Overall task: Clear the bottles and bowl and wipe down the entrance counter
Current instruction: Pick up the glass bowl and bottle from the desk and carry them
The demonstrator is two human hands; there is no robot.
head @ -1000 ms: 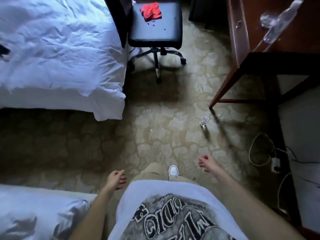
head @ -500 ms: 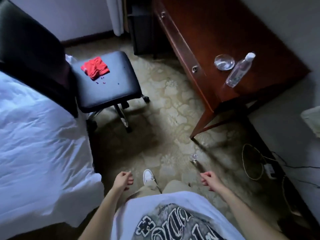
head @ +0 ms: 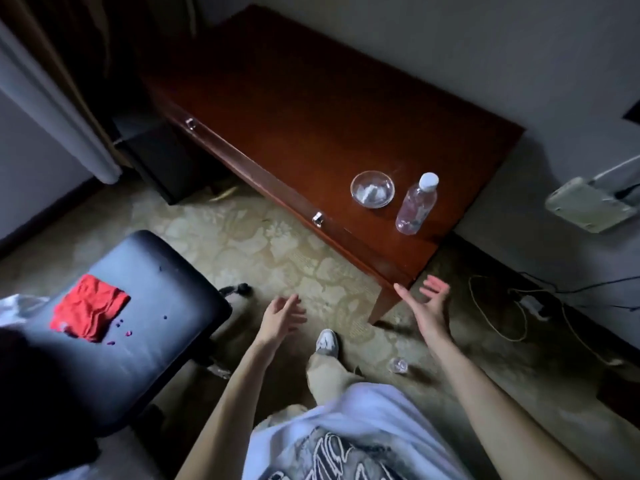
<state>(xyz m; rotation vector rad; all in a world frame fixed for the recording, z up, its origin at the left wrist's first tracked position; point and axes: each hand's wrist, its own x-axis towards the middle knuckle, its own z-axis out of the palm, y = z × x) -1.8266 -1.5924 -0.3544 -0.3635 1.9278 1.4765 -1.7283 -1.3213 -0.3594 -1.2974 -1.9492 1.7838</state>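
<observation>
Fingers [head: 437,290] spread wide on the right hand [head: 427,308], empty, hovering just off the near corner of the desk [head: 311,109]. Left hand [head: 278,318] loose and open too, holding nothing, over the carpet. Up on the desk's near right end, the clear bottle [head: 416,205] stands upright, the glass bowl [head: 372,189] just to its left. A second small bottle [head: 398,365] lies on the floor near the shoe. Far left, a red cloth [head: 89,312] sits on the black chair [head: 138,327].

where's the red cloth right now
In the head view, the red cloth lies on the black chair seat at lower left, left of the left hand.
</observation>
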